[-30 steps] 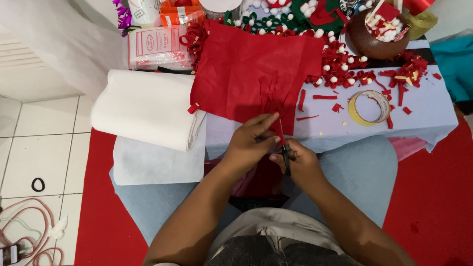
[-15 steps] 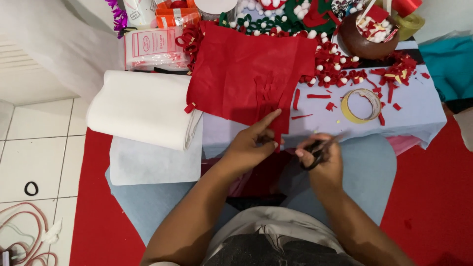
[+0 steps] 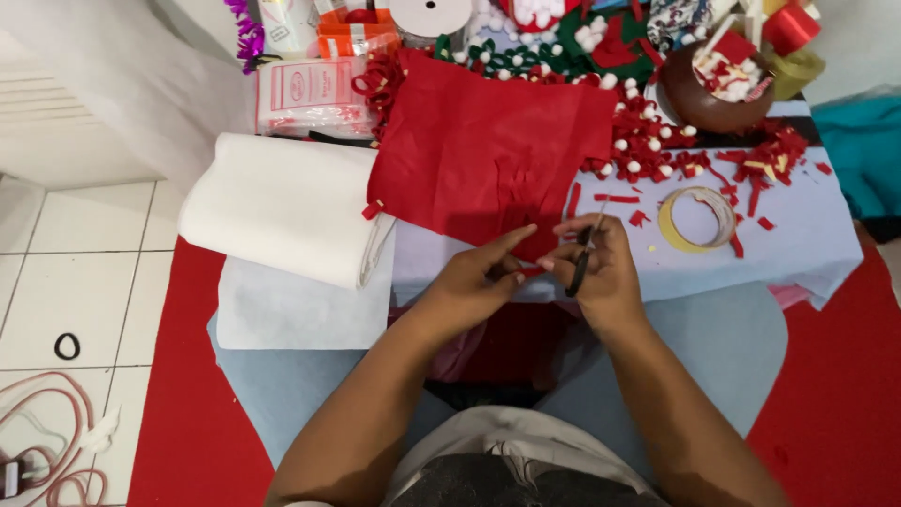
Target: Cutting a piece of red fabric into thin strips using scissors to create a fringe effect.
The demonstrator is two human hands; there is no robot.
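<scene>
Here the left hand (image 3: 466,286) is pinching a small red felt scrap (image 3: 533,271) taut, while the right hand (image 3: 601,268) is gripping black scissors (image 3: 580,266), blades aimed over the red felt sheet (image 3: 488,150)

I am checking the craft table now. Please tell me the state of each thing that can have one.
Scissors: in right hand, blades closed.
Red scrap: pinched by left hand.
Red sheet: flat on table.
White roll: rolled, lying.
Tape ring: flat.
Brown bowl: filled with scraps.

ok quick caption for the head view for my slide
Left hand pinches a red scrap beside the right hand gripping scissors, below a red felt sheet.
</scene>
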